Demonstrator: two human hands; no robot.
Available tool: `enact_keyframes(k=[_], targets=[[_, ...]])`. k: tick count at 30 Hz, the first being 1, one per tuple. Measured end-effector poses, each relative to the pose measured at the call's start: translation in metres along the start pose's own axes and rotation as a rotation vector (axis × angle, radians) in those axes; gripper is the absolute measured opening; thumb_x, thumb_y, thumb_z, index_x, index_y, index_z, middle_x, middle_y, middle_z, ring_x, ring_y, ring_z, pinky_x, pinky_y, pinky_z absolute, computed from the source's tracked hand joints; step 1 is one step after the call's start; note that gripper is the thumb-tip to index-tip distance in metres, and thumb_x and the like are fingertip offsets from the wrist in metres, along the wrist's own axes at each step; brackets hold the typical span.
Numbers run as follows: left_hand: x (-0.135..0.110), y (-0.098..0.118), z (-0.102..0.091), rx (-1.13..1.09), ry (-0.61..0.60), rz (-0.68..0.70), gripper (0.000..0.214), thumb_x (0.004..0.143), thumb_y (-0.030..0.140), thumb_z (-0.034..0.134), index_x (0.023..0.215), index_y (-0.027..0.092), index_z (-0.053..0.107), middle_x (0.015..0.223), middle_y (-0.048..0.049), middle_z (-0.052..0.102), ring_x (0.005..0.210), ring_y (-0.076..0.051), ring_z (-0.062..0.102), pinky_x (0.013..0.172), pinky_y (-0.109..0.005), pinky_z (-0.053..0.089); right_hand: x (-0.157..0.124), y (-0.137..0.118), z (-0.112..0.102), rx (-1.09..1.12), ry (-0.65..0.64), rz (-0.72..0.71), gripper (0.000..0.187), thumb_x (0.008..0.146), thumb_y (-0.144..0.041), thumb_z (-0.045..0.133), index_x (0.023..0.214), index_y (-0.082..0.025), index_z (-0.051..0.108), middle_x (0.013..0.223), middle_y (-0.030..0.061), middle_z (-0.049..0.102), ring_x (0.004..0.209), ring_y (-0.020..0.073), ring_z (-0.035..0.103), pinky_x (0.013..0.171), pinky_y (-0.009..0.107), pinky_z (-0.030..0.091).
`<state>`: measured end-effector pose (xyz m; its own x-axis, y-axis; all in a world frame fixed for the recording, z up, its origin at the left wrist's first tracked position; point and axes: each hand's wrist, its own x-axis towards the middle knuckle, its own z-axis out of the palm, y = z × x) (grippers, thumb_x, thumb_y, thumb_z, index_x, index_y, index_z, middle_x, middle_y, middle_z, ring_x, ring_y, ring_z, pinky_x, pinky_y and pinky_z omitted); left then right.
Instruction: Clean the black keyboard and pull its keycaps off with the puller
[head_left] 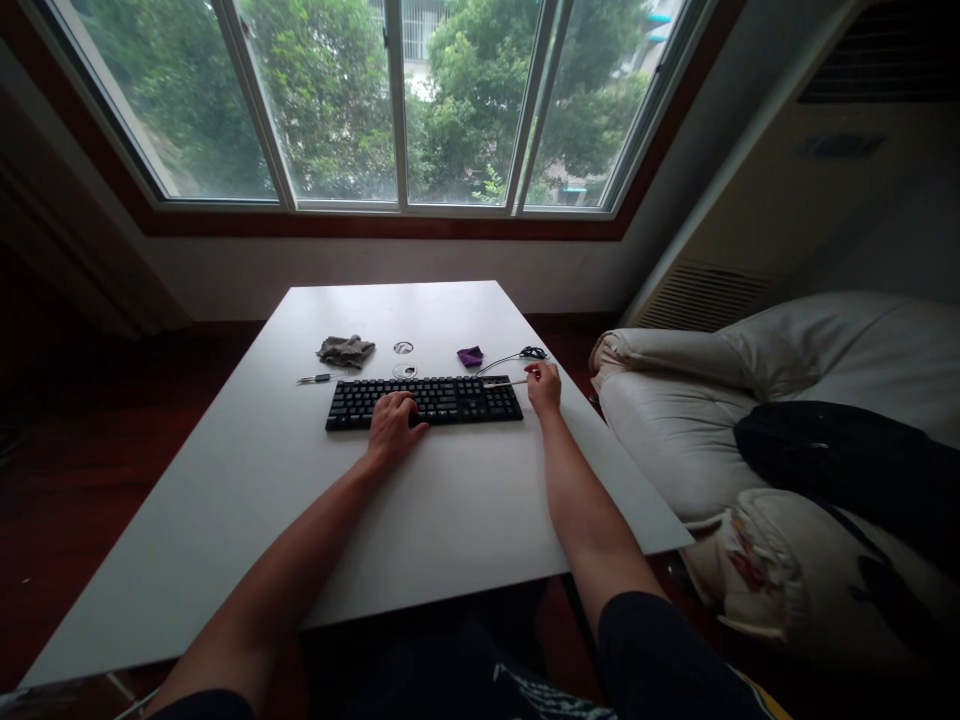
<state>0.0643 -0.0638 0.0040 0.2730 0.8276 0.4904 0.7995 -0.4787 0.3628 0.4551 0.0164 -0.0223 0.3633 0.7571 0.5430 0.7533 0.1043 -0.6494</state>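
A black keyboard [442, 402] lies across the white table. My left hand [392, 425] rests on its left-middle keys, fingers over the keys and thumb apart, holding nothing. Pinched in my right hand [544, 387], at the keyboard's right end, is a thin pale stick [511, 383] that looks like a cotton swab. Its tip reaches the upper keys at the right end of the board; whether it touches them I cannot tell. Behind the keyboard lie a purple cloth [470, 356] and a coiled black cable [533, 352].
On the white table [442, 510] are a crumpled grey cloth [346, 351], two small round items [403, 348] and a slim tool with a dark part [322, 378]. A cream sofa [675, 430] with a dark bag [847, 460] stands right. A window [405, 215] is ahead.
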Motion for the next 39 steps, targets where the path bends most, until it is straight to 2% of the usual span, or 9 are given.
enact_keyframes(k=[2, 7, 13, 19, 21, 26, 31, 34, 39], targets=[[0.0, -0.001, 0.0, -0.004, 0.005, 0.008, 0.026, 0.076, 0.033, 0.081, 0.094, 0.023, 0.064, 0.129, -0.01, 0.063, 0.126, -0.033, 0.051, 0.113, -0.05, 0.037, 0.001, 0.003, -0.002, -0.009, 0.011, 0.026, 0.024, 0.082, -0.015, 0.047, 0.089, -0.018, 0.07, 0.098, 0.0083, 0.055, 0.081, 0.0203, 0.054, 0.083, 0.033, 0.047], [0.0, -0.003, -0.001, -0.031, 0.014, -0.002, 0.016, 0.083, 0.033, 0.074, 0.093, 0.024, 0.066, 0.128, -0.0097, 0.063, 0.126, -0.032, 0.052, 0.112, -0.051, 0.038, 0.001, 0.015, -0.009, -0.109, 0.132, 0.234, 0.024, 0.077, -0.013, 0.047, 0.086, -0.017, 0.069, 0.093, 0.008, 0.052, 0.077, 0.0214, 0.051, 0.083, 0.035, 0.045], [0.001, -0.005, 0.001, -0.053, 0.04, 0.016, 0.01, 0.085, 0.032, 0.071, 0.091, 0.024, 0.068, 0.126, -0.0086, 0.065, 0.123, -0.031, 0.054, 0.111, -0.05, 0.039, -0.002, -0.003, 0.007, -0.047, 0.054, 0.047, 0.026, 0.082, -0.014, 0.046, 0.089, -0.019, 0.069, 0.096, 0.0084, 0.055, 0.085, 0.0221, 0.053, 0.086, 0.034, 0.044], [0.002, -0.013, -0.003, -0.049, 0.076, -0.009, 0.01, 0.091, 0.03, 0.062, 0.089, 0.025, 0.07, 0.124, -0.0077, 0.066, 0.121, -0.029, 0.055, 0.112, -0.049, 0.038, 0.001, 0.011, -0.006, -0.141, 0.137, 0.185, 0.025, 0.081, -0.014, 0.046, 0.09, -0.017, 0.069, 0.097, 0.0099, 0.055, 0.083, 0.0233, 0.052, 0.083, 0.035, 0.044], [0.003, -0.017, -0.004, -0.037, 0.102, -0.038, 0.012, 0.092, 0.029, 0.059, 0.089, 0.024, 0.07, 0.124, -0.0081, 0.067, 0.12, -0.029, 0.056, 0.113, -0.05, 0.037, -0.001, 0.005, -0.004, -0.148, 0.128, 0.16, 0.025, 0.082, -0.014, 0.046, 0.091, -0.018, 0.069, 0.097, 0.01, 0.056, 0.084, 0.0235, 0.053, 0.084, 0.035, 0.044], [0.009, -0.034, -0.015, -0.003, 0.16, -0.135, 0.016, 0.092, 0.031, 0.057, 0.091, 0.024, 0.07, 0.124, -0.0085, 0.067, 0.121, -0.03, 0.056, 0.114, -0.05, 0.035, -0.008, -0.025, 0.009, -0.12, 0.051, -0.004, 0.024, 0.088, -0.021, 0.047, 0.101, -0.019, 0.068, 0.1, 0.01, 0.062, 0.086, 0.0222, 0.055, 0.084, 0.033, 0.044], [0.017, -0.058, -0.032, 0.025, 0.197, -0.306, 0.018, 0.092, 0.033, 0.055, 0.093, 0.023, 0.07, 0.124, -0.009, 0.066, 0.119, -0.031, 0.056, 0.11, -0.048, 0.039, -0.011, -0.033, 0.0, -0.17, -0.017, 0.088, 0.022, 0.09, -0.028, 0.05, 0.097, -0.02, 0.069, 0.09, 0.0091, 0.069, 0.078, 0.022, 0.058, 0.076, 0.031, 0.043], [0.021, -0.074, -0.039, 0.026, 0.216, -0.379, 0.018, 0.091, 0.035, 0.055, 0.092, 0.022, 0.069, 0.123, -0.01, 0.064, 0.117, -0.031, 0.055, 0.109, -0.047, 0.041, -0.011, -0.036, -0.002, -0.16, -0.035, 0.142, 0.023, 0.089, -0.03, 0.052, 0.102, -0.021, 0.07, 0.084, 0.0071, 0.07, 0.076, 0.0222, 0.059, 0.073, 0.031, 0.042], [0.02, -0.107, -0.043, 0.017, 0.241, -0.425, 0.017, 0.089, 0.034, 0.056, 0.093, 0.021, 0.067, 0.121, -0.0114, 0.062, 0.121, -0.031, 0.053, 0.112, -0.049, 0.038, -0.011, -0.044, 0.004, -0.096, -0.054, 0.081, 0.031, 0.088, -0.029, 0.053, 0.113, -0.021, 0.067, 0.082, 0.0043, 0.068, 0.074, 0.0209, 0.06, 0.073, 0.03, 0.042]])
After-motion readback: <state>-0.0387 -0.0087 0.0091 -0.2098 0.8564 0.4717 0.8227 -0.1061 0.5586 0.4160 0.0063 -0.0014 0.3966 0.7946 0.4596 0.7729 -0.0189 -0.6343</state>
